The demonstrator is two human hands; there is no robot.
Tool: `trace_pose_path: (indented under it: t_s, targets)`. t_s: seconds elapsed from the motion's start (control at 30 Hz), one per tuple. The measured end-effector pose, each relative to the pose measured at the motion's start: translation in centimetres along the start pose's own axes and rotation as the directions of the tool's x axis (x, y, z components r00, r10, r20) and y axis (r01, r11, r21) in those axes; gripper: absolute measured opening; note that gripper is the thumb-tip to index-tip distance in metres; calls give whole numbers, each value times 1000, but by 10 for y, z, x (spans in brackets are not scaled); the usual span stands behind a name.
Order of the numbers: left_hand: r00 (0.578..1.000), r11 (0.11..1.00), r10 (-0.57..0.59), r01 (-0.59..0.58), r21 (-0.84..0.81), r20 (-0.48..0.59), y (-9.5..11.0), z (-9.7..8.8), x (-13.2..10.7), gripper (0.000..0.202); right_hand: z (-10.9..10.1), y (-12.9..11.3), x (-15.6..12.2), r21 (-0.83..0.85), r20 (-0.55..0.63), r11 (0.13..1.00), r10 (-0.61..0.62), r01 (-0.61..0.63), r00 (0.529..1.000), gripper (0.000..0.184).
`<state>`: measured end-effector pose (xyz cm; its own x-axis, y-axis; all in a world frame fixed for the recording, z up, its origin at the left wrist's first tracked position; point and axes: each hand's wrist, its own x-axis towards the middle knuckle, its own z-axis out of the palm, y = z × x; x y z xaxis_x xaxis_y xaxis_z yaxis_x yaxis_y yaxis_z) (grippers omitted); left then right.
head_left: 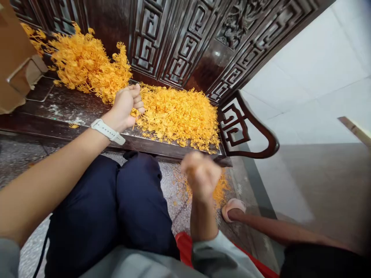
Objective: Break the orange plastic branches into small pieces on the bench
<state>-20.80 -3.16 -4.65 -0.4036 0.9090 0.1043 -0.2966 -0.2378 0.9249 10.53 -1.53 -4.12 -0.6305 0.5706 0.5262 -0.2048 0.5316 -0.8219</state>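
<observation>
My left hand (pixel 127 105), with a pale watch strap (pixel 108 131) on its wrist, is closed at the near side of the orange plastic flower pieces. A small orange flower sprig (pixel 135 112) shows between its fingers. Right beside that hand lies a wide heap of orange flower pieces (pixel 179 116) on the dark wooden bench (pixel 66 106). Another, taller pile of orange flower pieces (pixel 84 63) leans against the carved backrest to the left. Over the floor in front of the bench, my right hand (pixel 201 173) is blurred and curled into a fist; its contents are hidden.
A cardboard box (pixel 17 58) stands at the bench's left. The carved backrest (pixel 174 42) and a curved armrest (pixel 249 131) bound the seat. Orange scraps (pixel 220 189) lie on the floor. Another person's foot in a pink slipper (pixel 233 208) and something red (pixel 185 247) are close by.
</observation>
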Motion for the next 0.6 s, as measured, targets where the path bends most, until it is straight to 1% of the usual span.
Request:
trace_pose_path:
  t_s: [0.03,0.07,0.1,0.13,0.17,0.2,0.23,0.27,0.33,0.37,0.4,0.43,0.47,0.5,0.53,0.57,0.6]
  targets:
    - [1000,1000,-7,7,-24,-4,2,4,-1,68,-17,15,28,-151,-195,988,12,-42,981,35]
    - [1000,998,-14,12,-59,-28,5,8,-3,67,-34,32,57,-319,-261,936,64,-149,963,41]
    - [998,995,-20,14,-103,-57,8,12,-4,66,-49,50,84,-462,-328,844,121,-271,937,49]
    - [998,990,-33,24,-140,-61,10,14,-5,66,-62,69,109,-547,-441,739,145,-393,886,59]
    - [997,983,-44,32,-182,-64,12,17,-6,64,-73,87,130,-581,-513,663,151,-472,845,66]
    - [996,974,-52,36,-224,-67,14,19,-8,62,-79,103,145,-591,-516,651,148,-476,844,64]
    - [996,966,-57,37,-257,-69,15,21,-10,60,-82,117,155,-581,-533,663,128,-472,837,61]
    - [996,960,-61,39,-276,-69,16,23,-12,56,-80,127,159,-567,-533,695,98,-441,840,60]
    - [996,960,-60,40,-278,-63,16,27,-15,51,-65,134,154,-496,-524,791,56,-358,850,61]
    - [997,966,-56,39,-257,-57,15,29,-16,49,-54,132,146,-413,-500,849,92,-330,861,62]
    - [997,974,-51,38,-224,-51,14,32,-18,47,-40,126,137,-284,-440,902,177,-324,880,65]
    - [998,982,-42,33,-183,-45,13,36,-19,44,-25,117,126,-117,-327,930,296,-349,898,69]
    - [999,990,-29,23,-137,-41,12,40,-20,41,-9,106,116,62,-168,912,409,-405,897,75]
    - [999,996,-10,7,-87,-42,11,45,-21,39,6,95,105,208,-1,857,483,-472,876,80]
    - [999,999,11,-13,-35,-46,10,49,-22,37,20,84,96,307,125,795,511,-523,851,83]
    - [998,999,35,-34,17,-54,9,54,-23,36,33,74,87,369,206,748,512,-551,834,83]
    - [996,996,57,-53,70,-63,8,58,-24,36,46,66,79,408,235,727,501,-553,833,78]
